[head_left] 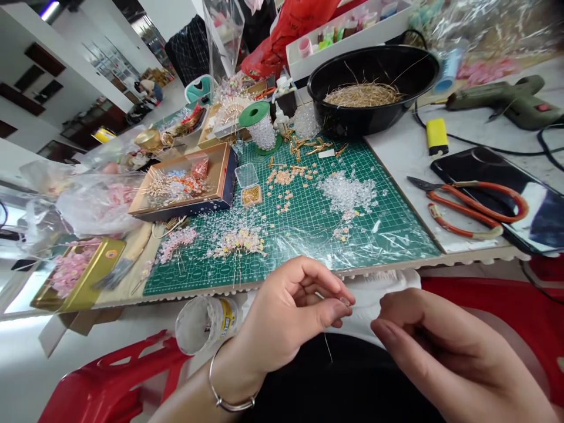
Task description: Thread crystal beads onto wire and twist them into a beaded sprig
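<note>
the left hand (286, 305) is pinching a thin wire (328, 348), whose end is hanging below the fingers. apart from it, the right hand (440, 346) is curling; whether it is gripping anything, i cannot tell. beyond, a beaded floral piece (238, 242) and clear beads (348, 191) are lying on a green mat (396, 217). farther back, a black basin (352, 120) is holding golden strands (363, 94).

Gap btwn L hand (288, 308) & R hand (447, 346), bowl (365, 121) blks rear
</note>
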A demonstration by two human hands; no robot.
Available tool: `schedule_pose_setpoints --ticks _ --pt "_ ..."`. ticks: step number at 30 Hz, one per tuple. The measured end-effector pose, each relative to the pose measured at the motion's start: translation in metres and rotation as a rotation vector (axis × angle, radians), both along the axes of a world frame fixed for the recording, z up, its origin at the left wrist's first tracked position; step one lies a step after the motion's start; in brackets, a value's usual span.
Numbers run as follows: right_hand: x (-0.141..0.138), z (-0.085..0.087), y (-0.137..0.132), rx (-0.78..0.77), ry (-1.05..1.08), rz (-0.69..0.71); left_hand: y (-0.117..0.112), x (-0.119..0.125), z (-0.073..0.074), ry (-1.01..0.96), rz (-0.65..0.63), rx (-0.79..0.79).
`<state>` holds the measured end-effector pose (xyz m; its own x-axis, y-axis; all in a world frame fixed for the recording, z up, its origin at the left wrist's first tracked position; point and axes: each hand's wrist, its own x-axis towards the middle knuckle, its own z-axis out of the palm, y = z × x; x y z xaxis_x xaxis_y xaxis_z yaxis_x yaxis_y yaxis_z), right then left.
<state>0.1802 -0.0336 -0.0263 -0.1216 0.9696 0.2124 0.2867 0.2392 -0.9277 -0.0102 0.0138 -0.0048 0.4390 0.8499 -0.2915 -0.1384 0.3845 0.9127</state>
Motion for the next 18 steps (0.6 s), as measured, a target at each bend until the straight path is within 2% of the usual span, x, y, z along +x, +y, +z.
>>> schedule_pose_setpoints --ticks 5,11,15,18 --pt "0.0 -0.001 -0.003 -0.012 -0.013 -0.006 -0.004 0.001 0.002 0.029 -0.018 0.069" --pt "-0.001 0.002 -0.004 -0.042 -0.004 0.004 -0.009 0.001 0.009 0.206 -0.036 0.274" --pt "-0.001 0.004 -0.003 -0.072 0.021 0.043 -0.01 0.001 0.016 0.329 -0.039 0.476" --pt "-0.001 0.002 -0.003 -0.131 0.04 0.093 -0.01 0.002 0.02 0.463 -0.083 0.725"
